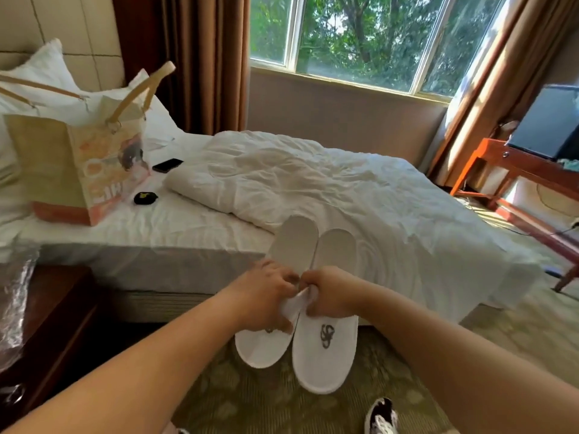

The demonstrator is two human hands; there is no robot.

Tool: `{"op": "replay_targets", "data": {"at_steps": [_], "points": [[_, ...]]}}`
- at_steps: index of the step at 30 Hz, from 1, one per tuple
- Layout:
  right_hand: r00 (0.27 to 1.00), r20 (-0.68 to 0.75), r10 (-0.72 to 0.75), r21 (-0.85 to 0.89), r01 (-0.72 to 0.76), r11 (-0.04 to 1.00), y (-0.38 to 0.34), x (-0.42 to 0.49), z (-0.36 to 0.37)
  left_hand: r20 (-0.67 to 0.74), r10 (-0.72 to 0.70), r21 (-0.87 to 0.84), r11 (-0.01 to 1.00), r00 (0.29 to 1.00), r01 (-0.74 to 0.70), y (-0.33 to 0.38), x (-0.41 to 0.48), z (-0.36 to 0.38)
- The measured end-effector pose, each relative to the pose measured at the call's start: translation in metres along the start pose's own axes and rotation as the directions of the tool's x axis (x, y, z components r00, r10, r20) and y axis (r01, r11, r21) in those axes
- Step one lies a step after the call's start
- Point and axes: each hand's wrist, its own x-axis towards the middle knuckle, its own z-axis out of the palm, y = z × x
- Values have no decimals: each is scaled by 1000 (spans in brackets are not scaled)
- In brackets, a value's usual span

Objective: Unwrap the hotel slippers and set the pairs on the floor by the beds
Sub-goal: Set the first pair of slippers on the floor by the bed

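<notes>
I hold a pair of white hotel slippers side by side in the air in front of the bed, toes pointing toward me. My left hand (268, 296) grips the left slipper (261, 346) at its upper's edge. My right hand (330, 294) grips the right slipper (326, 355), which shows a dark logo on its upper. The two hands touch at the middle, pinching the uppers' white fabric between them. The soles' heel ends (313, 245) stick up beyond my knuckles over the mattress edge. No wrapping shows on this pair.
The bed (188, 220) carries a rumpled white duvet (313, 183), a tote bag (78, 164), a phone (167, 165) and a small black case (145, 198). A dark nightstand (53, 314) with crumpled clear plastic (15, 302) stands left. Patterned carpet (266, 402) lies below; a wooden desk (517, 183) stands right.
</notes>
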Motion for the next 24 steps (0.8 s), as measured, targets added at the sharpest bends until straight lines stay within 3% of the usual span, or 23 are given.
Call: {"op": "replay_targets", "data": {"at_steps": [7,13,24], "points": [[989,127,-70,-15,73,997,76,17,15,237,55,-21,998,970,-51,22,63,15],[969,228,-101,33,95,995,113,52,48,424,-24,-62,997,905,55,12,102,53],[855,514,-64,153,-18,988,189,158,196,721,10,-285,916,693,283,-28,160,231]]}}
